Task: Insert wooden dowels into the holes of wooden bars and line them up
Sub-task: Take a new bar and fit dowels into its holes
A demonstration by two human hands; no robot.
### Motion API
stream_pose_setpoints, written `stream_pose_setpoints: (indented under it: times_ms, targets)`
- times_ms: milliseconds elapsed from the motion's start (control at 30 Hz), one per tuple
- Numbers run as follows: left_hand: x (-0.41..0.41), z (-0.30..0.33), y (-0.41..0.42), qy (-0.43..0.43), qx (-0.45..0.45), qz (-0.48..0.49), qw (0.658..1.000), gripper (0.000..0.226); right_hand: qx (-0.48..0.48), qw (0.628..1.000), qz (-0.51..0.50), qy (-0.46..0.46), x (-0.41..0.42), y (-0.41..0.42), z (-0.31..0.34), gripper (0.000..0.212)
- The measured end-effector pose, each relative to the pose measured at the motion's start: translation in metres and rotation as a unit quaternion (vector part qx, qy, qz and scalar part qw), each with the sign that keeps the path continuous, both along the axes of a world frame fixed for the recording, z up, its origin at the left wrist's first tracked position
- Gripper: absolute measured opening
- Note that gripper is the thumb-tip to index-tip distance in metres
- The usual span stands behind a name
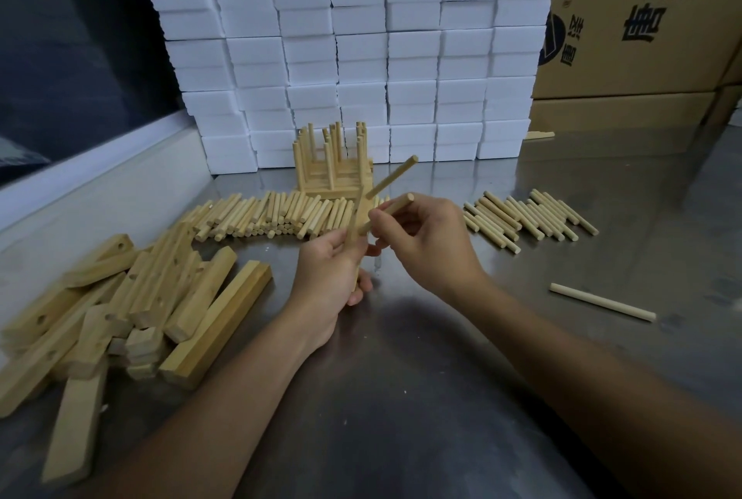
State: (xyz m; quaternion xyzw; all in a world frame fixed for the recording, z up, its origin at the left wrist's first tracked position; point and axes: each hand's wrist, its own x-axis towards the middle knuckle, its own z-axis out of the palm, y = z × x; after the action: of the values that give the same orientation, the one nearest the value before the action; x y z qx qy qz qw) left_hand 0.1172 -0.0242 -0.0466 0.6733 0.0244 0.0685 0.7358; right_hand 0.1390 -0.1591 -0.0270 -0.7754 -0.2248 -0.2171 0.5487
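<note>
Pushing dowel (pixel 391 208) into bar (pixel 358 229), both hands gripping

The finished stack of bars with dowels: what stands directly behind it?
Behind the finished stack stands a wall of white foam blocks on the metal table. The stack covers the lowest blocks at that spot; whether it touches them cannot be seen.

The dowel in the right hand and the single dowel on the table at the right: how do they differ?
The dowel in the right hand is pinched by the right hand and raised off the table, while the single dowel lies flat and untouched. The held one points up-right; the lying one slants down-right. Both are plain light wood.
</note>
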Motion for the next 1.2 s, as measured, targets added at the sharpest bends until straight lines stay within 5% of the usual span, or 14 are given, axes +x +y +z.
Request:
stream_pose_setpoints:
  times_ms: [533,800,867,1000,1100,1200]
  targets:
    - [-0.001,0.001,-0.005,-0.01,0.03,0.008,0.999,0.02,0.09,0.995,-0.008,0.029,0.005,0.006,-0.014,0.018]
    - [0.002,0.012,-0.001,0.054,-0.103,0.016,0.993,0.028,0.072,0.997,-0.004,0.034,0.005,0.007,-0.02,0.018]
    - [0.002,0.015,0.002,0.076,-0.131,0.015,0.988,0.026,0.029,1.0,0.006,0.01,0.005,0.001,-0.019,0.02]
    - [0.001,0.018,0.006,0.103,-0.18,0.034,0.978,0.022,-0.227,0.971,-0.052,-0.062,0.016,-0.024,-0.018,0.032]
    - [0.0,0.019,0.007,0.111,-0.189,0.044,0.975,0.022,-0.387,0.906,-0.171,-0.006,0.029,-0.039,-0.018,0.049]
    - [-0.001,0.02,0.007,0.114,-0.181,0.047,0.976,0.025,-0.45,0.858,-0.236,0.079,0.04,-0.048,-0.022,0.063]
